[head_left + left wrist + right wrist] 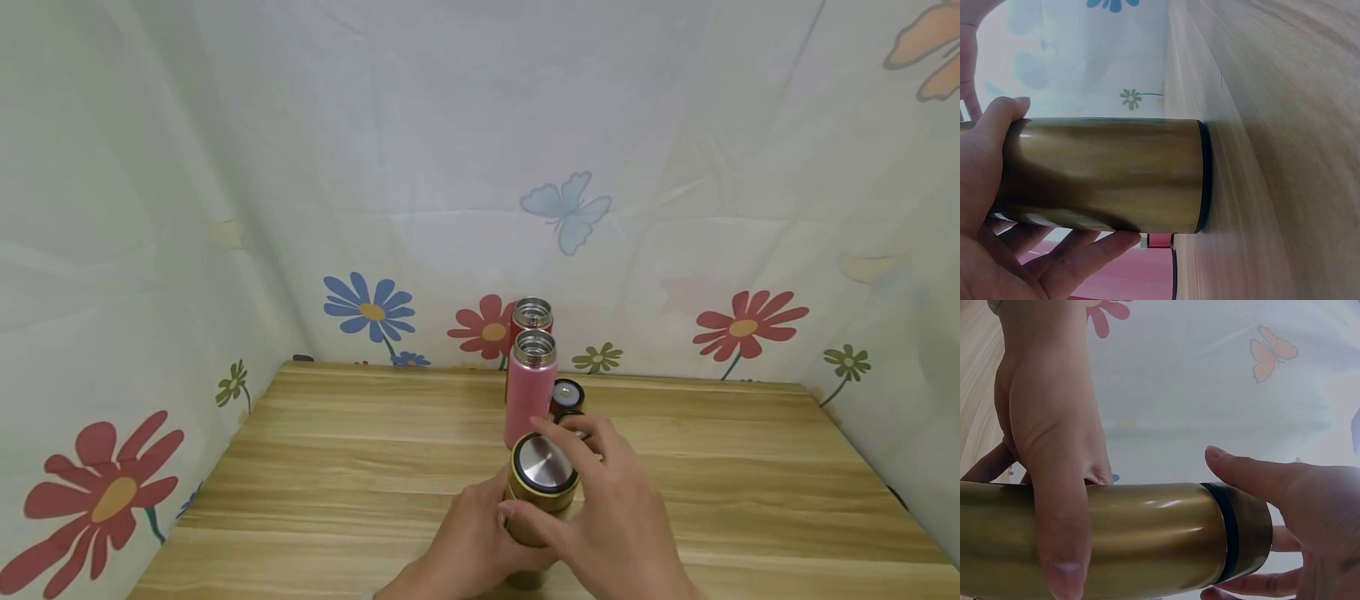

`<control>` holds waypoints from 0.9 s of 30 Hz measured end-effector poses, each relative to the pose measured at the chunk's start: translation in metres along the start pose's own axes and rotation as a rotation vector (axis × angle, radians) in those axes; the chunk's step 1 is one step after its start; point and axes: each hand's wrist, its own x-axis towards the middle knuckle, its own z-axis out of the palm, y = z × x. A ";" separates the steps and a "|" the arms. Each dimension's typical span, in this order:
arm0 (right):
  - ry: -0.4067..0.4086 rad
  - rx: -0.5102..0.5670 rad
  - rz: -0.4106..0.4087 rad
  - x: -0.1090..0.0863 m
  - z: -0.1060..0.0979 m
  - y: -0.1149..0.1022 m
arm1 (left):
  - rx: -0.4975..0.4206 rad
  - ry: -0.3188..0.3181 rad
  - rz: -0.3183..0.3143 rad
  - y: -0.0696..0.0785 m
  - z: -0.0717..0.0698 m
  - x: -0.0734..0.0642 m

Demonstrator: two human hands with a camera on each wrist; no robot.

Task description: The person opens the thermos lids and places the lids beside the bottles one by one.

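A gold thermos flask stands roughly upright, with a black ring at its base. Its lid has a brushed metal top and sits on the neck. My left hand grips the body, thumb on one side and fingers round the other. From above, my right hand curves its thumb and fingers round the lid. In the right wrist view, that thumb lies along the lid's side. Whether the flask's base touches the table cannot be told. Just beyond it stands a pink thermos flask without a lid.
Behind the pink flask is a red thermos flask, its steel mouth uncovered. A loose lid lies right of them, and a second dark lid is partly behind my right fingers. A flowered cloth hangs round the wooden table.
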 end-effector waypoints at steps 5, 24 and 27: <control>0.029 -0.089 0.018 -0.001 0.004 -0.005 | 0.036 0.007 0.028 -0.002 0.000 0.000; -0.002 0.037 -0.011 -0.001 0.004 0.000 | 0.043 0.022 0.046 -0.002 0.000 -0.001; -0.036 0.084 -0.001 0.001 0.002 0.001 | 0.029 0.022 0.034 -0.002 0.000 -0.001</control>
